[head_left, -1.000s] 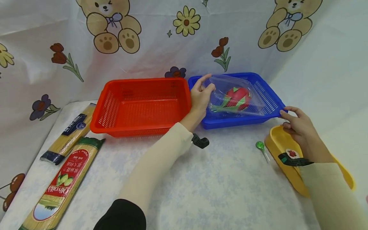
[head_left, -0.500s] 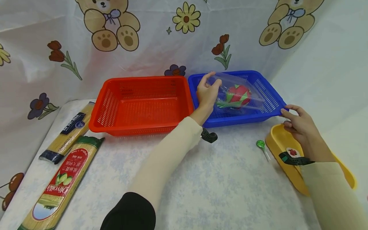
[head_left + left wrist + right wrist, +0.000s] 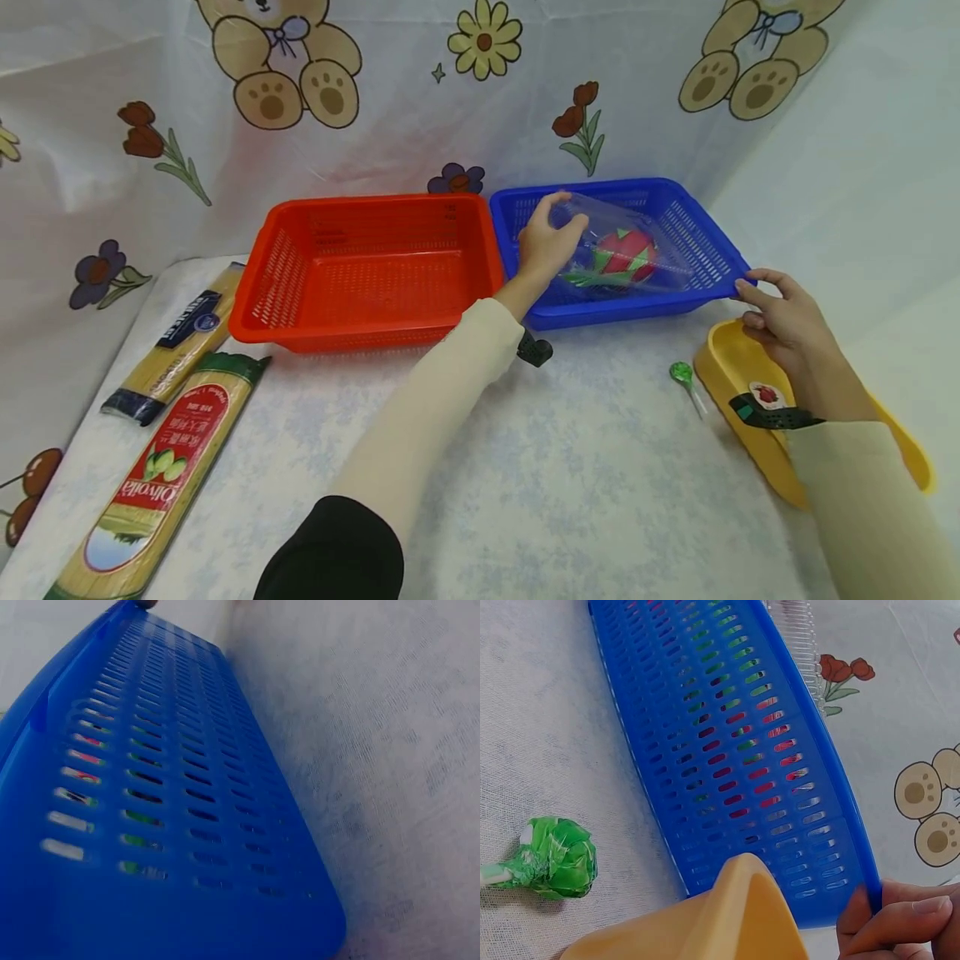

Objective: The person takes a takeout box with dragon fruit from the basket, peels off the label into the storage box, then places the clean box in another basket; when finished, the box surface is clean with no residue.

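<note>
My left hand (image 3: 547, 246) grips the left end of a clear plastic container (image 3: 667, 254), its thumb and index finger curled at the container's edge. The container sits tilted inside the blue basket (image 3: 622, 315). A red dragon fruit (image 3: 628, 252) with green scales shows through the clear plastic. At the basket's near right corner, my right hand (image 3: 798, 342) pinches the rim between thumb and fingers, as the right wrist view also shows. In the left wrist view the basket's slotted side (image 3: 150, 900) fills much of the picture, and most of the left hand is out of sight.
A red basket (image 3: 367, 340) stands left of the blue one. Two packs of pasta, a smaller pack (image 3: 180, 342) and a larger one (image 3: 161, 483), lie at the left. A green lollipop (image 3: 682, 373) and a yellow container (image 3: 738, 417) lie near the right forearm.
My left hand has moved to the right with the clear container, which now sits lower in the blue basket. The right hand keeps its hold on the rim.
</note>
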A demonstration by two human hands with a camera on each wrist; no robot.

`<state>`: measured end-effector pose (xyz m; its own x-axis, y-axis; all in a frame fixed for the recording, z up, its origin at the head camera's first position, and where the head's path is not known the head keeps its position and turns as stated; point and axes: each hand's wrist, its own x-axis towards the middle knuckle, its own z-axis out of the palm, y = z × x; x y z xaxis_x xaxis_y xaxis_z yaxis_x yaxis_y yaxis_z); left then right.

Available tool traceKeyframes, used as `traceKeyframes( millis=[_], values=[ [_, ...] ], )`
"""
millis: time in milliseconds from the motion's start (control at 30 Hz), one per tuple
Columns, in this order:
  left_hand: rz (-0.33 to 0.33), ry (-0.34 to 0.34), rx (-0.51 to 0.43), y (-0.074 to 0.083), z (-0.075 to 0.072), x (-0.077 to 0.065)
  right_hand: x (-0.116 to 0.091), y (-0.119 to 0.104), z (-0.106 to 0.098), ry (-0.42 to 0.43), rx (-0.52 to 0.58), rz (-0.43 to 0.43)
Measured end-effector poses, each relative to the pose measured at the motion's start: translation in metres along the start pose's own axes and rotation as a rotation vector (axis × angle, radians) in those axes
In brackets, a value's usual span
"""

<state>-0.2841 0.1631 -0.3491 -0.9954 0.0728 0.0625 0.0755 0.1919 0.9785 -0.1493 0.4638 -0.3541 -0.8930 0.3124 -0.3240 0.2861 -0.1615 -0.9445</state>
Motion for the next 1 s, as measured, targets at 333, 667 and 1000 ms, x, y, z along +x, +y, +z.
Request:
traceKeyframes(
  millis=[333,667,1000],
  values=[
    [-0.151,-0.245,0.305,-0.002,0.007,0.000,0.000,0.001,-0.004,-0.011,0.022,0.008],
    [-0.186,-0.248,0.376,0.001,0.006,-0.005,-0.001,0.000,-0.001,0.001,-0.011,0.003],
    [-0.263,-0.270,0.377,0.002,0.012,-0.008,0.000,-0.002,0.001,0.001,-0.025,-0.001]
  ],
)
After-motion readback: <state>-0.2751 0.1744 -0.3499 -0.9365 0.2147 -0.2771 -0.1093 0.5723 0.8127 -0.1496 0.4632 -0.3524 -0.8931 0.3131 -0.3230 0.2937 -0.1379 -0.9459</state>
